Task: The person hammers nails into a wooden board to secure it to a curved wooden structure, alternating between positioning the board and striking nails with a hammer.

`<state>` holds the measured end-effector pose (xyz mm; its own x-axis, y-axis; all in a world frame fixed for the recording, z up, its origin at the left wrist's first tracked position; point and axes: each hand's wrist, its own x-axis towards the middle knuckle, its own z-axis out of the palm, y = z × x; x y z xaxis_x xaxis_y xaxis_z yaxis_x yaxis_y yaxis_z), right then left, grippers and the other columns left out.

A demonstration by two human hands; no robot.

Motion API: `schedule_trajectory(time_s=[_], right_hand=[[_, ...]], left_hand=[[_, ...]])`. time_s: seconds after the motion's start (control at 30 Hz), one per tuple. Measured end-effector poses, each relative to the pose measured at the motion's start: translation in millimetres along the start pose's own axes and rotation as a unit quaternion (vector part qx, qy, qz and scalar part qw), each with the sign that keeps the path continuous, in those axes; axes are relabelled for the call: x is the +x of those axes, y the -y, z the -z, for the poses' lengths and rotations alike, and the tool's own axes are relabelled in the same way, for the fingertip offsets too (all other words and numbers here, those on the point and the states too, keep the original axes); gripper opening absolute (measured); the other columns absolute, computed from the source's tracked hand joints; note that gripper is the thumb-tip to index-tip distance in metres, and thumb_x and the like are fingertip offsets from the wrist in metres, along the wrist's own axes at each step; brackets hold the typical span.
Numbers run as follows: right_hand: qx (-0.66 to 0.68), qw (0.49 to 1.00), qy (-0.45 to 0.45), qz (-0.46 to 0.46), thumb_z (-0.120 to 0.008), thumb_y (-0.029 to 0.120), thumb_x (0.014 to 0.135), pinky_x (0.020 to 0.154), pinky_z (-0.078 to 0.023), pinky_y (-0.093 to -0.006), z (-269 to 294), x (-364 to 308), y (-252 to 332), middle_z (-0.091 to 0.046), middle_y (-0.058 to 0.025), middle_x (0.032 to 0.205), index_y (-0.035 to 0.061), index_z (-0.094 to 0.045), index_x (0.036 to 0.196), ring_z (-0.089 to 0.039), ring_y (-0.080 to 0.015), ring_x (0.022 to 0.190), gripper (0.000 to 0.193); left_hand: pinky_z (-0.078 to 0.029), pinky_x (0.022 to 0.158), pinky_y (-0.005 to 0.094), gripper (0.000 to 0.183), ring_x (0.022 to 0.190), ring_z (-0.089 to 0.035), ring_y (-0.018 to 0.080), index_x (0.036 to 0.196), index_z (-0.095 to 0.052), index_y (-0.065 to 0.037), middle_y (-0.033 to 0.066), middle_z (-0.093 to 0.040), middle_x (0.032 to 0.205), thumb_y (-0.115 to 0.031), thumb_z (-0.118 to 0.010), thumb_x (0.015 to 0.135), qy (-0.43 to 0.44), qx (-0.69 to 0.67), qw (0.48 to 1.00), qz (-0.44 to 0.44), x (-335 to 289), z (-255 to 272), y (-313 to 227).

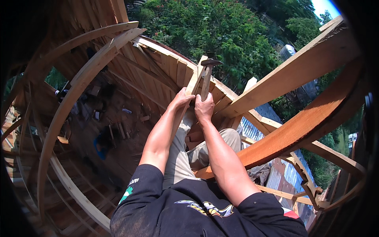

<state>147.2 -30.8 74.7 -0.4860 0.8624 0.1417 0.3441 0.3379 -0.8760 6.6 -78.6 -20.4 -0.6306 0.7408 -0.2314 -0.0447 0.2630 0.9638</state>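
My right hand is wrapped round the wooden handle of a hammer. The hammer stands with its dark metal head up, near the top of the plank wall. Close beside it, my left hand grips a narrow light wooden strip, which slants from its upper end near the hammer head down past my left forearm. The strip's lower end is partly hidden by my arm and leg. Both hands are in front of me, above my bent legs in pale trousers.
Curved wooden ribs arch on the left, above a deep floor strewn with wood pieces. A thick beam and a reddish curved plank cross at right. Corrugated metal roofing lies below; green trees stand beyond.
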Motion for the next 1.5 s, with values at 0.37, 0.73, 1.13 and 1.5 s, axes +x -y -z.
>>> schedule_trajectory(time_s=[0.37, 0.73, 1.13, 1.5], right_hand=[[0.183, 0.977, 0.059, -0.093, -0.069, 0.027, 0.088, 0.079, -0.051, -0.0449, -32.9, -69.1, 34.3, -0.068, -0.0211, 0.091, 0.0002, -0.058, 0.102, -0.067, -0.0385, 0.088, 0.032], [0.469, 0.823, 0.280, -0.154, -0.085, 0.031, 0.078, 0.081, -0.049, -0.0288, -26.4, -110.4, 118.8, -0.065, -0.0073, 0.095, -0.0036, -0.056, 0.110, -0.061, -0.0132, 0.088, 0.055], [0.480, 0.816, 0.320, 0.007, -0.076, 0.019, 0.083, 0.064, -0.053, -0.0317, -20.1, 24.6, 189.2, -0.066, -0.0127, 0.086, -0.0062, -0.057, 0.098, -0.065, -0.0151, 0.074, 0.035], [0.416, 0.821, 0.382, 0.085, -0.072, 0.015, 0.083, 0.051, -0.048, -0.0288, 10.0, 123.2, 305.6, -0.067, -0.0078, 0.074, -0.0035, -0.069, 0.096, -0.064, -0.0143, 0.062, 0.024]], left_hand=[[-0.057, 0.064, 0.0351, 0.057, 0.071, -0.065, 0.0195, 0.131, -0.044, -0.006, 0.0091, -0.059, 0.095, -0.031, -0.070, 0.086, 0.024, -0.082, 0.996, -0.011, -41.5, 96.7, -141.3], [-0.059, 0.064, 0.0373, 0.047, 0.078, -0.067, 0.0210, 0.122, -0.047, -0.003, 0.0125, -0.062, 0.097, -0.029, -0.066, 0.088, -0.233, 0.141, 0.956, -0.112, -31.5, 162.7, -299.2], [-0.036, 0.110, 0.0407, 0.110, 0.136, -0.041, 0.0331, 0.154, -0.010, -0.002, 0.0249, -0.034, 0.149, -0.061, -0.069, 0.082, -0.156, 0.084, 0.963, -0.204, -162.3, 148.6, -253.9], [-0.050, 0.087, 0.0339, 0.073, 0.096, -0.058, 0.0193, 0.140, -0.029, -0.005, 0.0099, -0.054, 0.106, -0.009, -0.074, 0.083, -0.157, -0.096, 0.948, -0.258, -150.7, 60.8, -210.7]])
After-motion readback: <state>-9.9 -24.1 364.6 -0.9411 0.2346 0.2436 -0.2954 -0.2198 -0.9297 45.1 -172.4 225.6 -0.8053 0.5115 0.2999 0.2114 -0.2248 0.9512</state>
